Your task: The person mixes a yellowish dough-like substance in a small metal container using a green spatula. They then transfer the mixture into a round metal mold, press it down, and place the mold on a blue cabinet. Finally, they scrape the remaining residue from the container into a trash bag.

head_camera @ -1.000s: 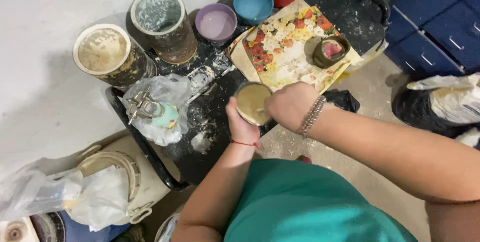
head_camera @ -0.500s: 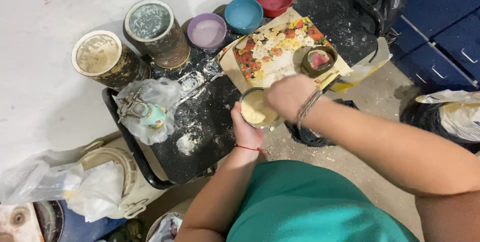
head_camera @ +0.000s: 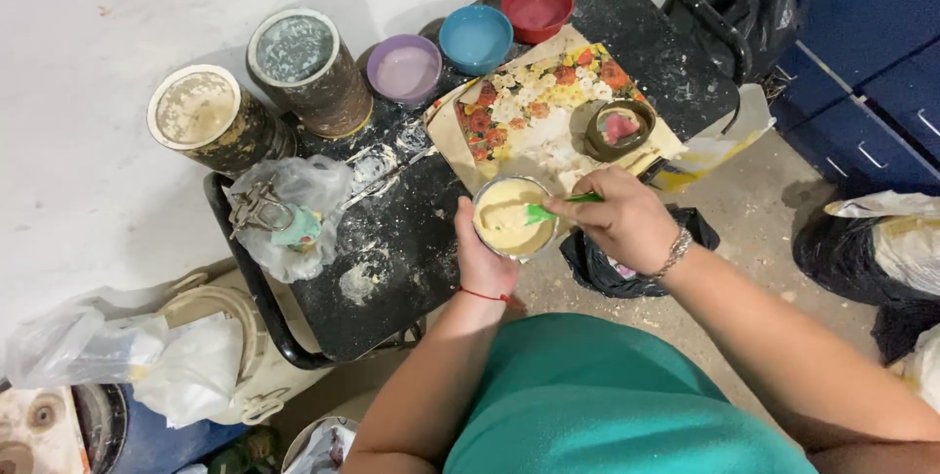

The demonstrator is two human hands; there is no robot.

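A: Table (head_camera: 392, 268) first, the black spattered one filling the middle of the frame; what could go wrong on it?

B: I'd judge a spill; the cup (head_camera: 511, 217) of pale yellow paste is held out past the table's lower right edge, over the floor, so a slip of the grip would drop it there.

A: And the flowered sheet (head_camera: 534, 117) above it?

B: Paste could flick onto it if the stirring gets rough; the small dish (head_camera: 618, 128) with pink in it sits on that sheet, close by.

A: How are the hands set?

B: Left hand (head_camera: 480, 263) is curled around the cup from below and the left; right hand (head_camera: 622, 219) is closed, pinching the green spatula (head_camera: 553, 206), whose tip is down in the paste.

A: So the cup lies where?

B: Centre of the frame, in the left hand, just left of the right hand's knuckles; touching the one, a spatula's reach from the other.
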